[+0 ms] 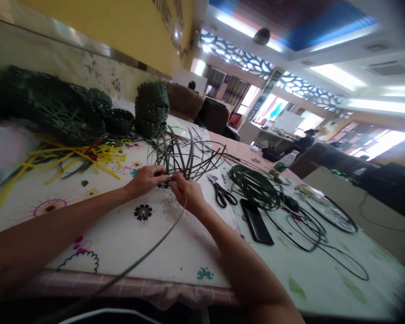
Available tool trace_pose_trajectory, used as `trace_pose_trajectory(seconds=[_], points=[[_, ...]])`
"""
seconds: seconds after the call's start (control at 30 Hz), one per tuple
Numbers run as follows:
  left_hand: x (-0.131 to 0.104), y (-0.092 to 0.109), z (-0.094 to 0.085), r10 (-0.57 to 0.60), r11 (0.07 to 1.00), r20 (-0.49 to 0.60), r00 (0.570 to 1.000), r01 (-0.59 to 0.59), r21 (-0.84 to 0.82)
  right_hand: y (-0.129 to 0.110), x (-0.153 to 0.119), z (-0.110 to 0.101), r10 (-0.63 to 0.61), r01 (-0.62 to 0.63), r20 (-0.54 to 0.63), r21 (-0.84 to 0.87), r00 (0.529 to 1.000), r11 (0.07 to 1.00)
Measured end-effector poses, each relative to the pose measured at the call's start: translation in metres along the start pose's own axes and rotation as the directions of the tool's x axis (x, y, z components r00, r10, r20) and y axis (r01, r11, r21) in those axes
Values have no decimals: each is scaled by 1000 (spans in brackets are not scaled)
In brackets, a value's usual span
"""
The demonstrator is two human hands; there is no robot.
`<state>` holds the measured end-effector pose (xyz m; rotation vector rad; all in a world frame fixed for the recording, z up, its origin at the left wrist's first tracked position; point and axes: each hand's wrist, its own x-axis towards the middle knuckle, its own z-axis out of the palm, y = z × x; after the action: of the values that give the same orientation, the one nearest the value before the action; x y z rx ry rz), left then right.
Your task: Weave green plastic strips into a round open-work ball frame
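The fingers of the left hand and the right hand were drawn in narrow, almost meeting, both pinching the low rim of a dark green weave. It stood right at the fingertips, its loose ends fanning up and out just beyond them. One long strip came from the right hand's fingers and curved back toward the wearer, over the near edge of the surface (flowered cover there, with a pale green one farther right).

Just right of the fingers lay the scissors, rings toward the wearer and blades a little parted. Past them, also to the right, were a black phone and a thick green coil, with thinner loops trailing off from it. A dark rounded object (perhaps a mouse, too blurred to be sure) sat against the coil's far side from the fingers.

Left of the fingers and somewhat beyond, yellow strips were heaped in a tangle. Behind that heap a large basket leaned, with a small basket beside it; a tall basket rose nearly straight beyond the left hand. Well past the fingers, to the right, stood a bottle; farther still were a dark chair and a seated person.
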<state>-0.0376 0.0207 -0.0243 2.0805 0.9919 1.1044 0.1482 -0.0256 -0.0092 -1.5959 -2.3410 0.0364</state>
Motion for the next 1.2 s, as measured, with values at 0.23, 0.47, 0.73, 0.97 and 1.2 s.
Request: trace_pose_trajectory(seconds=[0.23, 0.47, 0.73, 0.97, 1.2], points=[[0, -6, -3, 49, 999, -50, 998, -50, -21, 2, 0, 4, 11, -5, 33, -167, 999, 986], [4, -5, -8, -15, 997, -44, 999, 11, -70, 4, 0, 15, 91, -83, 41, -172, 995, 982], [2, -12, -9, 56, 990, 77, 995, -66, 122, 5, -2, 27, 107, -101, 43, -128, 993, 987], [2, -18, -6, 154, 947, 22, 988, -154, 281, 3, 1, 30, 108, -70, 154, -233, 982, 970], [-4, -22, -8, 210, 923, 65, 975, -220, 317, -4, -8, 32, 1, 56, 170, -328, 985, 943]])
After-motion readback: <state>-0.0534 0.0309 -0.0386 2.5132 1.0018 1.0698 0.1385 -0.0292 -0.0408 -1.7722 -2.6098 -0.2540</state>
